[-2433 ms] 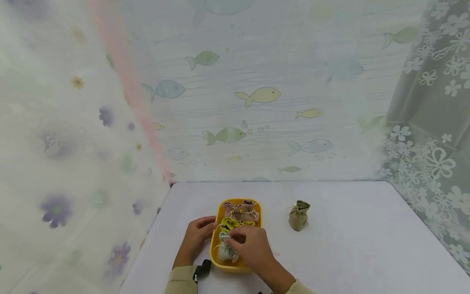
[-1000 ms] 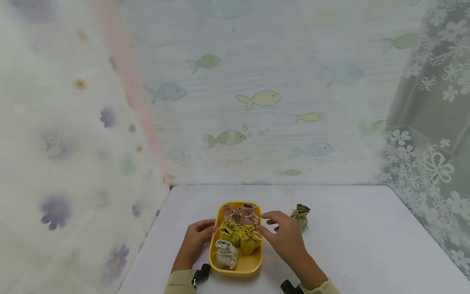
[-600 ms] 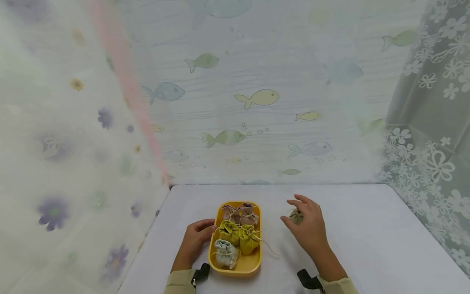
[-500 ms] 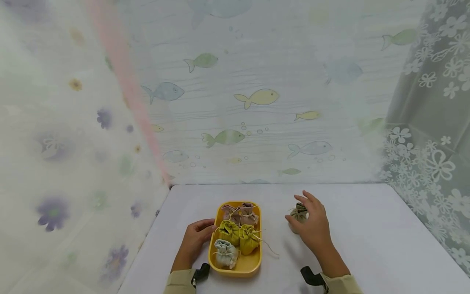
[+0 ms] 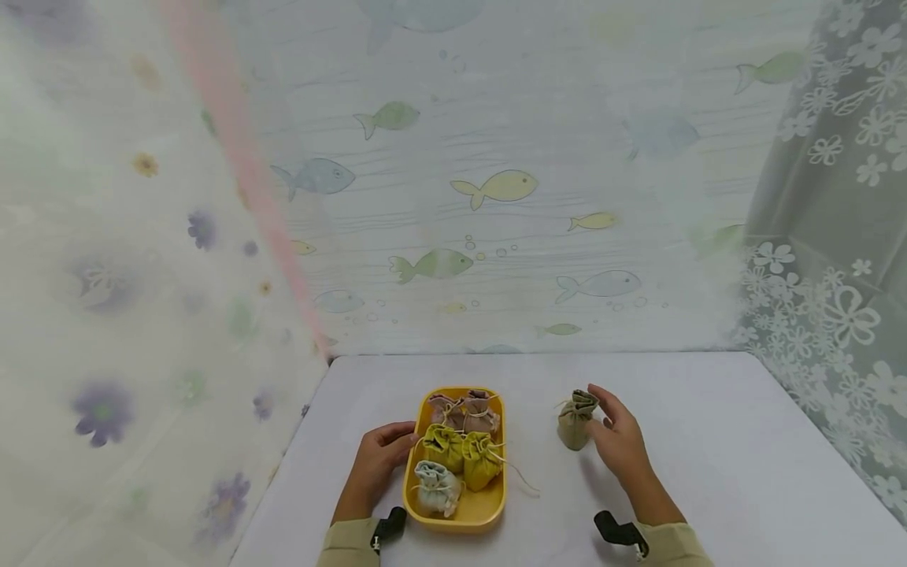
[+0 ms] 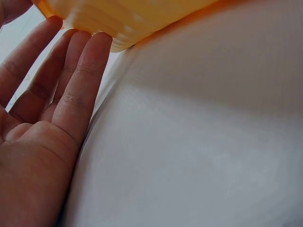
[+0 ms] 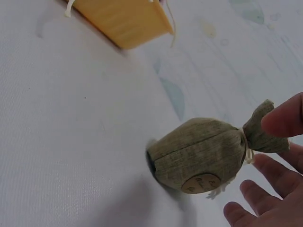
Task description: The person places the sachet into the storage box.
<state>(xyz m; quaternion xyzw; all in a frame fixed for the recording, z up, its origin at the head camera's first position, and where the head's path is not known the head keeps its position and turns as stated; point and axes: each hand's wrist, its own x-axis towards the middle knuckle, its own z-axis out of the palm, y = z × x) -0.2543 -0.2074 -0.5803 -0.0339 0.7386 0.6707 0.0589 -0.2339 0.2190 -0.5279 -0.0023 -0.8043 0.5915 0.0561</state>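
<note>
A yellow tray (image 5: 457,529) holds several small drawstring pouches: brownish-pink pouches (image 5: 480,413) at the far end, yellow-green pouches (image 5: 482,465) in the middle and a pale blue-white pouch (image 5: 438,490) near the front. My left hand (image 5: 383,465) rests at the tray's left side; in the left wrist view its fairly straight fingers (image 6: 83,80) touch the outer wall. To the tray's right, an olive-green pouch (image 5: 575,429) stands on the table. My right hand (image 5: 623,445) is beside it, loosely spread. In the right wrist view, the thumb (image 7: 286,118) overlaps its gathered top, with the other fingers below.
The table (image 5: 708,465) has a white cover. A loose cord (image 5: 520,476) trails from a yellow-green pouch over the tray's right rim. Behind hangs a fish-print curtain (image 5: 496,236), with a flower-print curtain (image 5: 142,315) on the left.
My right hand has left the pouches in the tray and moved right, over the olive-green pouch and round to its right side. My left hand has stayed at the tray.
</note>
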